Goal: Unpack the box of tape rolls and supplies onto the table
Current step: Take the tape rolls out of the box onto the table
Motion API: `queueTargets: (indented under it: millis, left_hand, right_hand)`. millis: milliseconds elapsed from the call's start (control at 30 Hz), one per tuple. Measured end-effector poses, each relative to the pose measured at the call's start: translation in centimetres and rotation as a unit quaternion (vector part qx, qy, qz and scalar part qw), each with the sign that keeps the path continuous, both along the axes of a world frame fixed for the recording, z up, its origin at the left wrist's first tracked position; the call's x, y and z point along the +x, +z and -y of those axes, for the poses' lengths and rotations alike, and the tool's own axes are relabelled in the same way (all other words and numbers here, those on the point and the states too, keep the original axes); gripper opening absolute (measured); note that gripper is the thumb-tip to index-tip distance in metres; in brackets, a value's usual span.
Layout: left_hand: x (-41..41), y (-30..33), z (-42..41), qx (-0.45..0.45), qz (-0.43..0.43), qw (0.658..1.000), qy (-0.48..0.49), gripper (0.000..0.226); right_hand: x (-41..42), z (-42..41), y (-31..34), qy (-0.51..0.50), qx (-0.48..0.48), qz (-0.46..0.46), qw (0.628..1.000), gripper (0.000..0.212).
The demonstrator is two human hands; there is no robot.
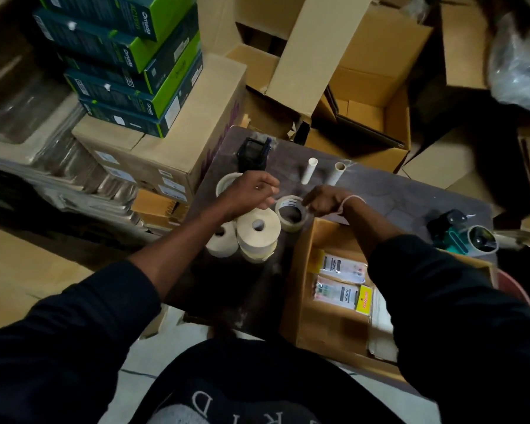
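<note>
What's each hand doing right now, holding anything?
Left hand: loosely curled above the tape rolls; whether it holds anything cannot be told.
Right hand: fingers on the rim of the wide-core tape roll on the table.

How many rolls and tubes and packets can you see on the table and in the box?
Tape rolls on the table: 5, counting the open ring roll, the big roll, one beneath it, a smaller roll and one behind the left hand
White tubes: 2
Packets in the box: 2
Total: 9

Tape roll (227, 182) half behind hands (251, 191)
</note>
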State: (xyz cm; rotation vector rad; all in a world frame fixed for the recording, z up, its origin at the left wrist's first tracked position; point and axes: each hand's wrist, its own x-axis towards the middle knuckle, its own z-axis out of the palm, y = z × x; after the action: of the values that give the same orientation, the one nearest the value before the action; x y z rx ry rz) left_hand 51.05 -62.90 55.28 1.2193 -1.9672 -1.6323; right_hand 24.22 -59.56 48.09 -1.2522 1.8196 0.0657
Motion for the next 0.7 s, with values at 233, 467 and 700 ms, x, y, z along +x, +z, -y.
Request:
queueTargets:
  millis: [233, 467, 700]
  left_hand:
    - [-3.8, 1.2, -2.8, 0.003, -0.067, 0.998, 0.011, 0.017]
    - [-7.7, 1.6, -6.7, -0.078, -0.092, 0.993, 0.008, 0.016]
    - [-9.4, 0.7, -9.2, -0.188, -0.039, 0.981, -0.034, 0.019]
  right_hand:
    - [1.2, -7.5, 14.5, -0.166, -0.232, 0.15, 0.947, 0.013]
    - [0.4, -17.0, 11.3, -0.081, 0.019, 0.247, 0.965, 0.014]
    - [1.1, -22.1, -1.0, 0.172, -0.124, -0.229, 0.95, 0.062]
